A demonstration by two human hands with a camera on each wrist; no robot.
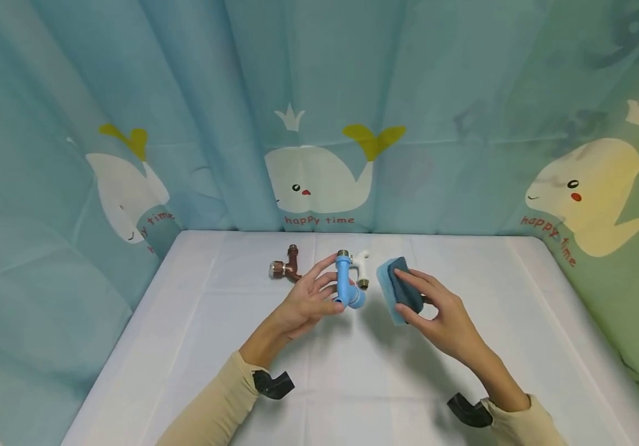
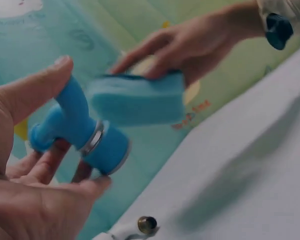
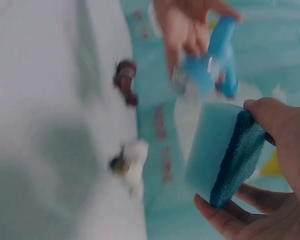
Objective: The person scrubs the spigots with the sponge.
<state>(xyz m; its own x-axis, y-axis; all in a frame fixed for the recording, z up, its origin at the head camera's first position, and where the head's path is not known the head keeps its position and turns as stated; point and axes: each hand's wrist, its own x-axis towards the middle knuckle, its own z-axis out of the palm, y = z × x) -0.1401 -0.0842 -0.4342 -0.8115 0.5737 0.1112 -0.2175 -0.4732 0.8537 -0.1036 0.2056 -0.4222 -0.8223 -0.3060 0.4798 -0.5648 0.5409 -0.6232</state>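
Left hand [image 1: 304, 306]: fingers bent and partly spread, clamped on a blue tap [image 1: 343, 280]; thumb set at the spout end, other fingers behind and beneath. Blue tap: held up over the middle of the counter [image 1: 225, 322], brass-coloured threaded end uppermost, knob banded with a silver ring. Right hand [image 1: 446, 319]: thumb and fingers well apart, clamped on a sponge [image 1: 407, 291] by its two opposite ends. Sponge: two layers, light blue foam turned toward the blue tap, dark blue scouring pad on the other face; near the tap, with a gap between them in the head view. White tap [image 1: 362, 266]: brass-coloured end, on the counter, partly behind the blue tap. Brown tap [image 1: 293, 257]: silver-trimmed knob, on the counter beyond the left hand, which hides its lower end. Counter: white covering, shadows of the arms upon it. Curtain [image 1: 436, 80]: blue-green, hung behind and at both sides, printed with white whales [image 1: 319, 179] and "happy time" in red. Sleeves [image 1: 213, 396]: beige, a black fitting [image 1: 273, 385] at each cuff.
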